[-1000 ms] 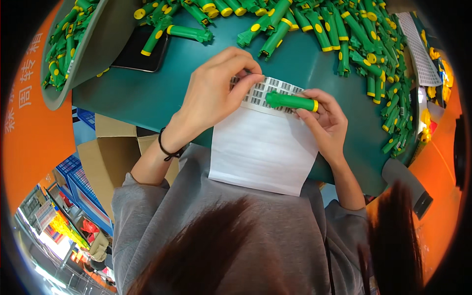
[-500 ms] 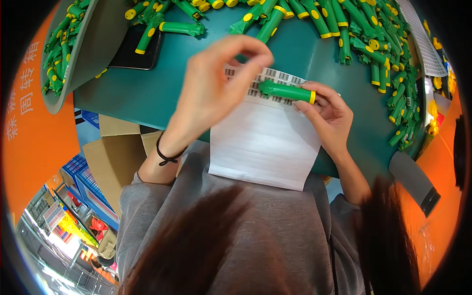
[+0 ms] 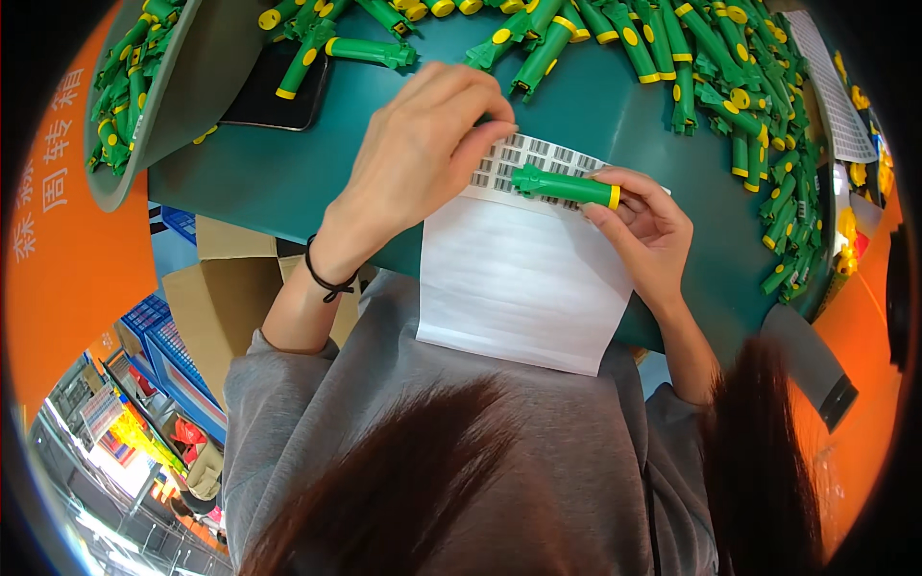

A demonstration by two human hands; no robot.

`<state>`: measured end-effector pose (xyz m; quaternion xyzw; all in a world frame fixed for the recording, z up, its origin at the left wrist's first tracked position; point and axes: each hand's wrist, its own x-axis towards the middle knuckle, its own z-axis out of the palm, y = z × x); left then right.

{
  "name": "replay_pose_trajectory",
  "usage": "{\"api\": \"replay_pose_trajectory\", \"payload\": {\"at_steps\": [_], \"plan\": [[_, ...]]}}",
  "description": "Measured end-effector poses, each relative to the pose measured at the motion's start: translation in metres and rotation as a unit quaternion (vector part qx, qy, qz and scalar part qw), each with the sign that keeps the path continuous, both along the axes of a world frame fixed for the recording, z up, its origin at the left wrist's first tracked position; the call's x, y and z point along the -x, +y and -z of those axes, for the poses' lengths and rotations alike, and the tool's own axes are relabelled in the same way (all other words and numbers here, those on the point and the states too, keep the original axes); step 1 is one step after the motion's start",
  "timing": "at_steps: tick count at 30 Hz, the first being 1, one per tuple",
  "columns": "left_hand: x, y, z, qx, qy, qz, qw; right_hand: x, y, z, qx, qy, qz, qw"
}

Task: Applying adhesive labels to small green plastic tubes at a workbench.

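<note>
My right hand (image 3: 651,228) grips a green plastic tube (image 3: 562,184) by its yellow-rimmed end, with the toothed end pointing left. The tube is over a white sheet (image 3: 523,278) whose upper part bears rows of small barcode labels (image 3: 538,154). At the upper left corner of that sheet is my left hand (image 3: 432,144), thumb and fingers pinched together. Whether a label or the sheet's edge is between those fingertips is hidden. The lower part of the sheet is blank and hangs over the table edge toward my lap.
Many similar green tubes (image 3: 711,58) are heaped along the far and right side of the green table (image 3: 279,187). A grey bin (image 3: 182,106) with more tubes stands at left, beside a dark flat device (image 3: 288,101). An open cardboard box (image 3: 226,302) is below the table edge.
My left hand has moved slightly, its fingertips dropping toward the label rows at the sheet's top. My right hand still holds the tube in nearly the same place. The view has shifted a little.
</note>
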<state>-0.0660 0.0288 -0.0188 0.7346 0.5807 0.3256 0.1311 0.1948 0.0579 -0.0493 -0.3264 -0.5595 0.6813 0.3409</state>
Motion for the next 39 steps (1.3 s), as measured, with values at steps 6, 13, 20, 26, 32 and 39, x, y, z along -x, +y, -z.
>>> {"api": "replay_pose_trajectory", "payload": {"at_steps": [6, 13, 20, 26, 32, 39], "plan": [[-0.012, -0.006, -0.022, 0.104, -0.106, -0.029, 0.988, 0.0, 0.001, 0.0, 0.013, 0.003, 0.008, 1.0], [0.008, -0.004, 0.001, 0.046, 0.014, 0.001, 0.999, 0.0, 0.0, 0.0, 0.002, -0.003, 0.0, 1.0], [0.001, -0.006, 0.004, -0.017, 0.025, 0.013, 0.999, 0.0, 0.0, 0.001, -0.002, -0.005, 0.002, 1.0], [-0.02, -0.01, -0.027, 0.142, -0.234, 0.003, 0.962, 0.0, 0.0, 0.001, 0.008, -0.003, 0.01, 1.0], [-0.044, -0.006, -0.019, 0.234, -0.324, 0.025, 0.916, -0.001, 0.0, 0.003, 0.003, 0.033, 0.013, 0.999], [-0.051, -0.002, -0.023, 0.266, -0.286, 0.017, 0.92, -0.003, 0.0, 0.005, -0.033, 0.025, 0.019, 0.999]]}}
